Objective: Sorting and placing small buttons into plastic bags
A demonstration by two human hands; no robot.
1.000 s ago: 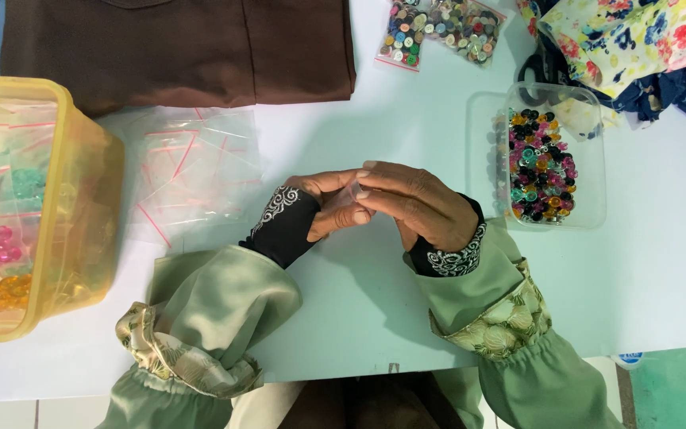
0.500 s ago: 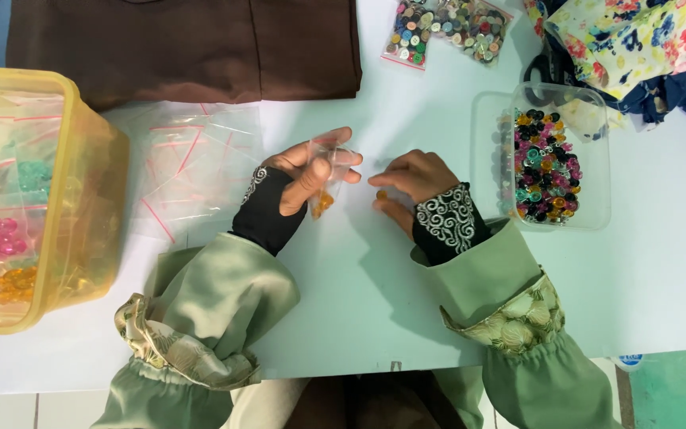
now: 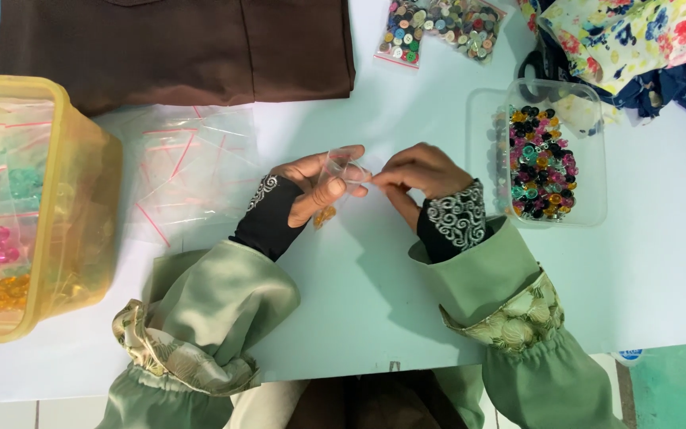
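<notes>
Your left hand (image 3: 311, 187) holds a small clear zip bag (image 3: 337, 179) near the middle of the white table (image 3: 375, 318). The fingers curl around the bag, and some orange buttons (image 3: 325, 215) sit at its lower end, just under your palm. Your right hand (image 3: 418, 175) is at 3 o'clock from the left one, very close to it, and its fingertips pinch the top edge of the same bag, so both hands are closed on it.

At 3 o'clock from your right hand stands a clear plastic container (image 3: 589, 159) full of mixed coloured buttons (image 3: 537, 163). At 12 o'clock from the hands lies a sealed bag of buttons (image 3: 438, 28), and beside it, toward 11 o'clock, a folded brown cloth (image 3: 176, 48). A pile of empty zip bags (image 3: 188, 171) with red strips lies at 9 o'clock from your left hand. Further at 9 o'clock stands a yellow plastic box (image 3: 81, 206) with filled bags inside. Floral fabric (image 3: 637, 36) lies at 2 o'clock.
</notes>
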